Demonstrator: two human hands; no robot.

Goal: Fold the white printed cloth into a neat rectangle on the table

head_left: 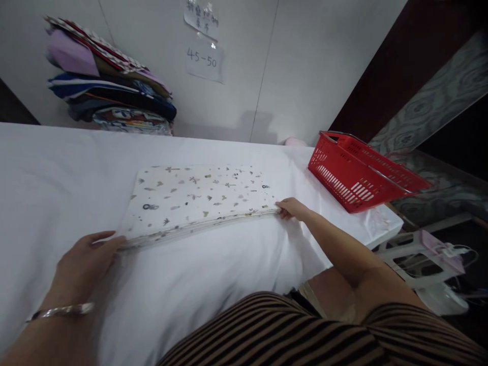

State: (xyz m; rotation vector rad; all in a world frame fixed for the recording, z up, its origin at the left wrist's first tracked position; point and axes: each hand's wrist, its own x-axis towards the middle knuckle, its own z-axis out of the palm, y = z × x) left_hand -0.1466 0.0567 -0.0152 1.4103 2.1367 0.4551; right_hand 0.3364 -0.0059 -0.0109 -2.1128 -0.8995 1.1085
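A white cloth (pixel 206 195) printed with small grey, tan and green motifs lies folded in layers on the white-covered table. Its near edge shows several stacked layers. At the near left corner, my left hand (pixel 86 259) grips the cloth's edge between thumb and fingers, with a bracelet on the wrist. My right hand (pixel 293 208) pinches the near right corner, some of its fingers tucked beneath the layers. Between my hands the near edge runs nearly straight, slanting up toward the right.
A red plastic basket (pixel 354 175) with metal handles stands at the table's right end. Folded fabrics (pixel 114 86) are piled at the back left against the wall. Two paper notes (pixel 205 61) hang there. A white stool (pixel 415 254) stands beyond the right edge of the table (pixel 229 269).
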